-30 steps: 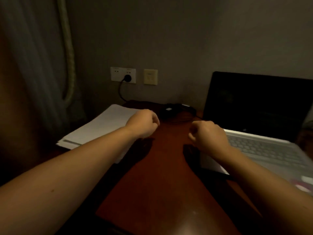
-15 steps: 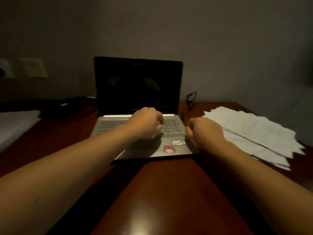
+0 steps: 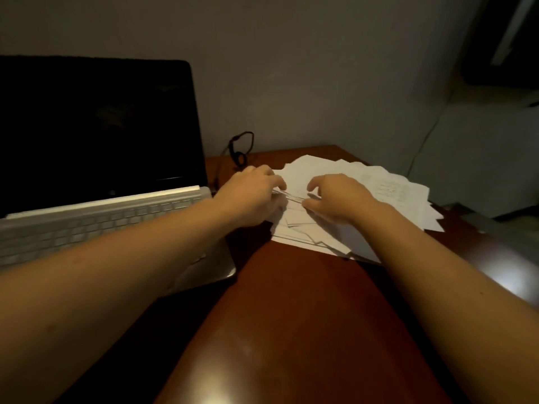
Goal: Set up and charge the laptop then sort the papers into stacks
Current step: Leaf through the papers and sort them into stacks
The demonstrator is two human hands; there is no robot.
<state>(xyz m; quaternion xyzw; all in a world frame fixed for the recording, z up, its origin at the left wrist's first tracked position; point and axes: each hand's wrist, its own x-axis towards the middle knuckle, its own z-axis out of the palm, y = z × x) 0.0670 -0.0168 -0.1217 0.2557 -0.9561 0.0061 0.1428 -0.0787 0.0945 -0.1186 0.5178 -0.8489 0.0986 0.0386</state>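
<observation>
Right of the laptop (image 3: 116, 211), you work on the spread papers (image 3: 393, 193).
Your left hand (image 3: 250, 196) and right hand (image 3: 338, 199), close together, each pinch lifted sheet edges.

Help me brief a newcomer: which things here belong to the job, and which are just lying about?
Job: papers, fanned untidily; laptop, open, screen dark; left hand and right hand on the papers.
Lying about: black looped cord by the wall.

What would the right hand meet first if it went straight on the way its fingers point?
The right hand points left across the papers, so it would likely meet the raised sheet edges first, then the left hand just beyond. Depth is unclear.
</observation>
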